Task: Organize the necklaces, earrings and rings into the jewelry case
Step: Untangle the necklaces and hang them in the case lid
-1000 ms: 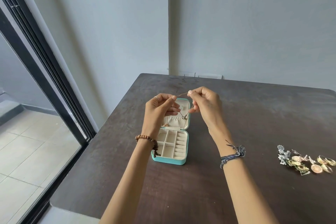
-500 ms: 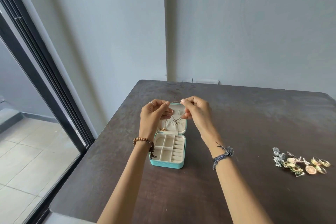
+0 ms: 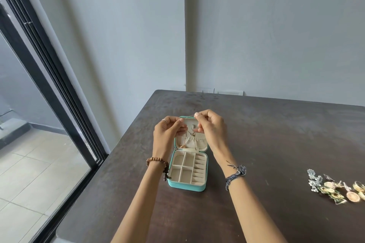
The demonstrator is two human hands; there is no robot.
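At frame centre, the teal jewelry case [image 3: 187,171] lies open on the dark desk [image 3: 276,134]. Left hand [image 3: 167,134] and right hand [image 3: 211,126] pinch a thin necklace [image 3: 192,133] before its lid. Loose earrings and rings [image 3: 335,188] lie lower right.

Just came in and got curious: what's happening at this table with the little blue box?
A person is sorting jewelry into a small turquoise jewelry case that lies open on a dark table. The left hand and right hand both pinch a thin necklace in front of the raised lid, apparently to hang it there. The tray's compartments look empty. A pile of earrings and rings waits on the table to the right, apart from the case.
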